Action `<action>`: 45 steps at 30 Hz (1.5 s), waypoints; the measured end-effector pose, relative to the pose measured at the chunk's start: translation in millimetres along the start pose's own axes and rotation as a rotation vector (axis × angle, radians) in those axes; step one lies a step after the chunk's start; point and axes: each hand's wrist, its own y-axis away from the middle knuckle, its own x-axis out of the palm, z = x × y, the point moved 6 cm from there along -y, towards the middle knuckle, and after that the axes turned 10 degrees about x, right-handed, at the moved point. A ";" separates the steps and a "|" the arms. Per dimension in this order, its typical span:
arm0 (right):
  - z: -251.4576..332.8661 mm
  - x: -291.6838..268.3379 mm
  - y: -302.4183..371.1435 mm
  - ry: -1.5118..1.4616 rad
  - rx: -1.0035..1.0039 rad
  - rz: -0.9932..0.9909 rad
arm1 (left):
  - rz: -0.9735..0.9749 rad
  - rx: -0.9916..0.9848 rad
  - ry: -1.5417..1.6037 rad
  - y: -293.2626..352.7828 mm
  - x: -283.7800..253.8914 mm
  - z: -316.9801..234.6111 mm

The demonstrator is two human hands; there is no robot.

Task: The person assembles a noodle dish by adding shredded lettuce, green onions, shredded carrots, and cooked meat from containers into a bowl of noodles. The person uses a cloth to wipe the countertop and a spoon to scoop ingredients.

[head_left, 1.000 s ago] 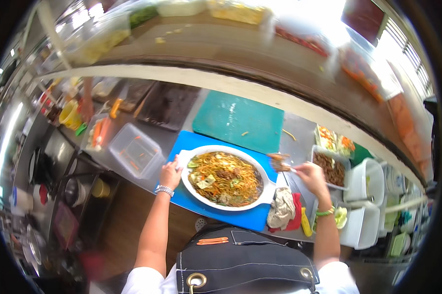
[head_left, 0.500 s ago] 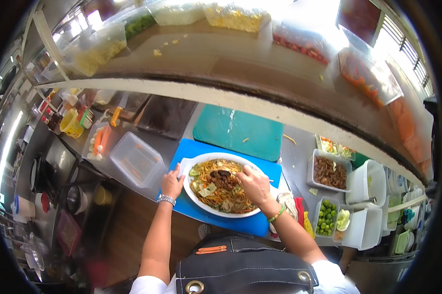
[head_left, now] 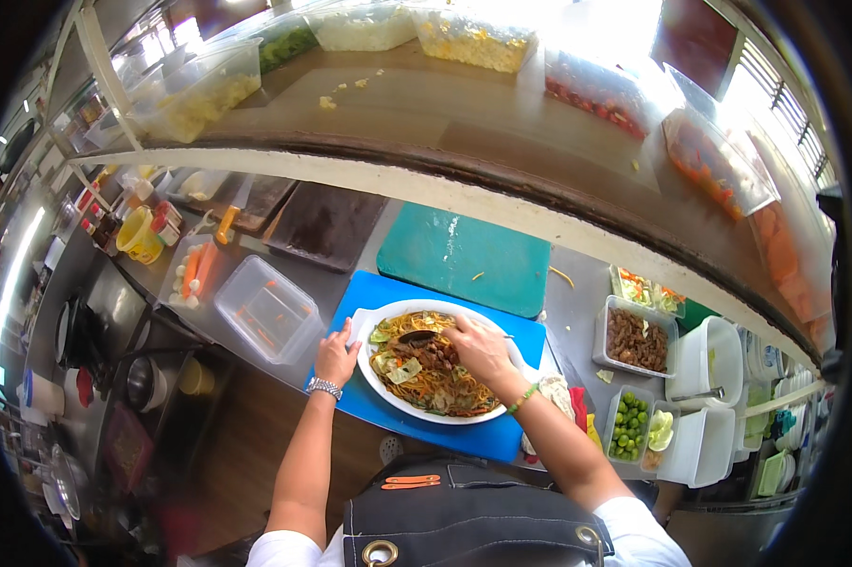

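Note:
A white oval platter (head_left: 430, 305) of stir-fried noodles (head_left: 409, 386) with cabbage pieces lies on a blue cutting board (head_left: 497, 437). Brown meat pieces (head_left: 437, 357) top the middle of the noodles. My left hand (head_left: 334, 357) grips the platter's left end by its rim. Over the right part of the food, my right hand (head_left: 481, 352) is closed round a spoon (head_left: 417, 335). The spoon's dark bowl points left and rests at the noodles beside the meat; my fingers hide much of its handle.
Behind the platter lies a green cutting board (head_left: 464, 260). A nearly bare plastic tub (head_left: 267, 310) stands left. At right are tubs of brown meat (head_left: 637, 338) and green citrus (head_left: 628, 425), plus white containers (head_left: 707, 361). A shelf edge (head_left: 398, 184) with food tubs crosses above the counter.
My right hand has shifted slightly left, and the spoon's bowl now shows clearly at the noodles. The meat looks more spread out. My left hand stays at the platter's left end.

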 end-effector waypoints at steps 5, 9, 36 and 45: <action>-16.6 -12.7 -15.9 0.003 0.105 -0.093 | 0.008 -0.033 0.016 1.3 -1.4 0.1; -54.3 -31.5 12.4 0.106 0.182 -0.067 | 0.000 -0.013 0.033 1.5 -1.1 0.1; -26.2 -55.0 68.4 0.078 0.243 -0.084 | 0.008 0.087 0.059 -3.0 -3.7 2.6; -86.8 -53.5 130.4 -0.367 0.642 -0.260 | 0.029 0.003 0.128 -3.0 -2.2 8.1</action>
